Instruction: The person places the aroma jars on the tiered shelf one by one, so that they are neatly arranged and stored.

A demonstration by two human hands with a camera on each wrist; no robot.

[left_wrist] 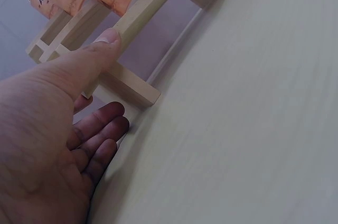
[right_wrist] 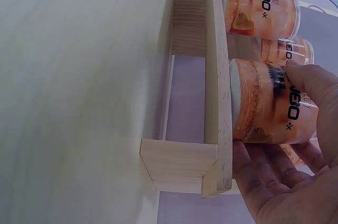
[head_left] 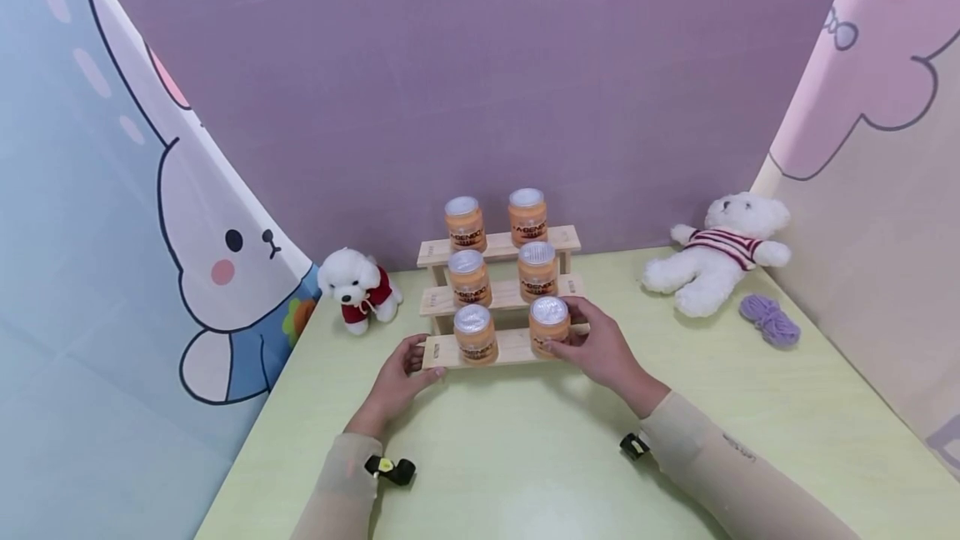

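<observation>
A three-step wooden rack point(head_left: 517, 346) carries several orange cans with silvery lids, two on each step. My right hand point(head_left: 602, 348) grips the right can point(head_left: 550, 327) on the lowest step, thumb on its front and fingers round its far side. In the right wrist view, this can point(right_wrist: 272, 102) stands with its base at the step's board. My left hand point(head_left: 397, 382) holds the left end of the lowest step, the thumb point(left_wrist: 108, 39) on the board's front edge and the other fingers loosely bent below. Beside that end stands the left front can point(head_left: 476, 336).
To the rack's left is a white toy dog point(head_left: 356, 286) in red. A white teddy bear point(head_left: 723, 252) in a striped top lies at the right, with a purple yarn bundle point(head_left: 770, 321) near it. A purple backdrop point(head_left: 480, 82) rises behind the pale green table point(head_left: 517, 457).
</observation>
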